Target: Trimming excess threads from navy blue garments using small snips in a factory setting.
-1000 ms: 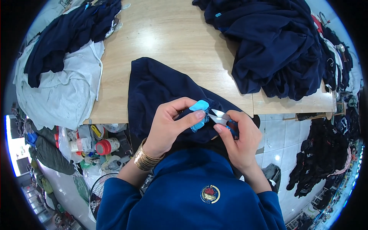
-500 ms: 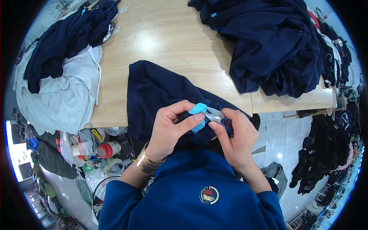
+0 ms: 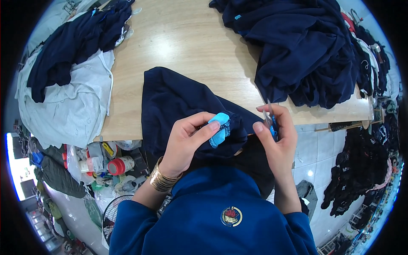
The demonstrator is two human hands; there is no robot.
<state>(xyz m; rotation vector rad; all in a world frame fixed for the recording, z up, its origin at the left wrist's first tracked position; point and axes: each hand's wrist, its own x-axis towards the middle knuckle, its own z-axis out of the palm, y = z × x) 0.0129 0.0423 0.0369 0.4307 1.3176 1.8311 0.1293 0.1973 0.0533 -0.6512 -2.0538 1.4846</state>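
Between the thumb and fingers of my left hand (image 3: 185, 138) is a light-blue ribbed edge (image 3: 220, 135), part of a navy garment (image 3: 178, 102). Dark stitching runs along that edge. The garment spreads over the table's front edge and hangs toward my lap. My right hand (image 3: 278, 140), to the right and apart from the cloth, is closed around small blue-handled thread snips (image 3: 270, 119). Their metal blades point up and away from me.
A large navy garment heap (image 3: 306, 55) covers the table's (image 3: 170, 42) far right. White cloth (image 3: 80, 102) and more navy garments (image 3: 80, 38) lie at left. Below the left edge are a red-and-white container (image 3: 121, 165) and a wire basket (image 3: 111, 214). Dark clothes (image 3: 350, 170) are piled at right.
My right hand has moved right and slightly up, taking the snips away from the light-blue edge. My left hand keeps its pinch on the garment, almost where it was.
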